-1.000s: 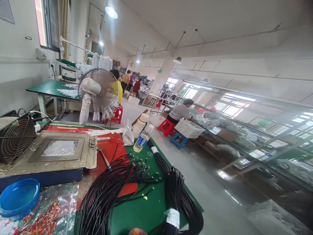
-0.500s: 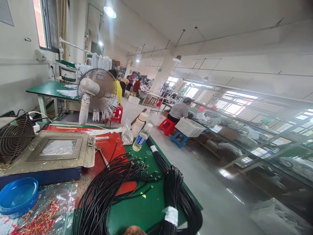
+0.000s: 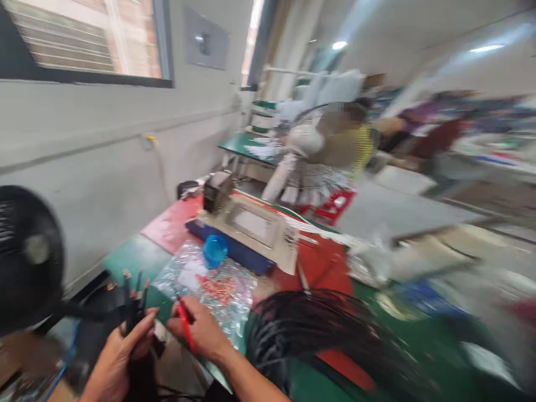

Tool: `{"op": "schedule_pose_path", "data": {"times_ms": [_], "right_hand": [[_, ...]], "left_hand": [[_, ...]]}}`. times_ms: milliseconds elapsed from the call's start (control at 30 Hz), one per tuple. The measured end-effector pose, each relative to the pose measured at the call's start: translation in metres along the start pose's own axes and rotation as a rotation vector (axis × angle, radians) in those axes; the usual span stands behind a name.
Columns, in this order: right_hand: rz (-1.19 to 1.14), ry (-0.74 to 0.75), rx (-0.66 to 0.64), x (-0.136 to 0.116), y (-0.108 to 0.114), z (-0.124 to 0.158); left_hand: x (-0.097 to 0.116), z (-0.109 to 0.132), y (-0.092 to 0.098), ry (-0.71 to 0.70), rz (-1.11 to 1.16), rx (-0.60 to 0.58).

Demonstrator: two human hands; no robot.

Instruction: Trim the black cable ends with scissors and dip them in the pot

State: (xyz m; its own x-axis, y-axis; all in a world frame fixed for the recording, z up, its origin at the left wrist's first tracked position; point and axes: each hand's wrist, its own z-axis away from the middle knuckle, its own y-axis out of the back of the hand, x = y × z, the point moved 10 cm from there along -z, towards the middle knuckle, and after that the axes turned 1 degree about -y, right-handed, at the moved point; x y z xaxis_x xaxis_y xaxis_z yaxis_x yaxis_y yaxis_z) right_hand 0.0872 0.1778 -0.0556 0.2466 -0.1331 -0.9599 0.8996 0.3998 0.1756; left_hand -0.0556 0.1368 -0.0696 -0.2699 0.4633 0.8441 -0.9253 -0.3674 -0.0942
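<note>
At the lower left, my left hand [image 3: 125, 352] is closed round several black cables [image 3: 136, 301]; their ends stick up and show pinkish wire tips. Close on its right, my right hand [image 3: 203, 329] grips a red-handled hand tool [image 3: 185, 324] with a thin dark tip; blur hides its exact kind. The two hands are near each other, in front of the table edge. A large bundle of black cables [image 3: 310, 335] lies on the table right of my right forearm. Red and orange scraps [image 3: 220, 287] are scattered on a clear plastic sheet [image 3: 247, 285] beyond my right hand.
A blue bowl [image 3: 215, 251] sits by a metal-topped device with a recessed square [image 3: 251, 226]. A white fan [image 3: 305, 139] stands behind the table. At far left is a round black object [image 3: 29, 259]. A person in yellow [image 3: 362, 148] is behind the fan.
My view has swung left and down, so the table appears farther right. Both hands are now visible, holding cables and the red-handled tool; earlier only a bit of skin showed at the bottom edge.
</note>
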Motion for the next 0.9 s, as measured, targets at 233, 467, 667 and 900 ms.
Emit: {"op": "schedule_pose_path", "data": {"times_ms": [233, 467, 667, 900], "right_hand": [[0.315, 0.15, -0.078, -0.022, -0.009, 0.007], [0.448, 0.133, -0.085, -0.023, -0.012, 0.01], [0.407, 0.166, -0.098, -0.021, -0.012, 0.01], [0.403, 0.113, -0.048, -0.015, -0.007, 0.009]], "left_hand": [[0.003, 0.004, 0.008, -0.091, 0.181, -0.047], [0.014, 0.009, 0.003, -0.144, 0.104, -0.029], [0.012, 0.006, 0.002, -0.186, 0.043, -0.054], [0.016, 0.004, -0.001, -0.193, 0.007, -0.04]]}}
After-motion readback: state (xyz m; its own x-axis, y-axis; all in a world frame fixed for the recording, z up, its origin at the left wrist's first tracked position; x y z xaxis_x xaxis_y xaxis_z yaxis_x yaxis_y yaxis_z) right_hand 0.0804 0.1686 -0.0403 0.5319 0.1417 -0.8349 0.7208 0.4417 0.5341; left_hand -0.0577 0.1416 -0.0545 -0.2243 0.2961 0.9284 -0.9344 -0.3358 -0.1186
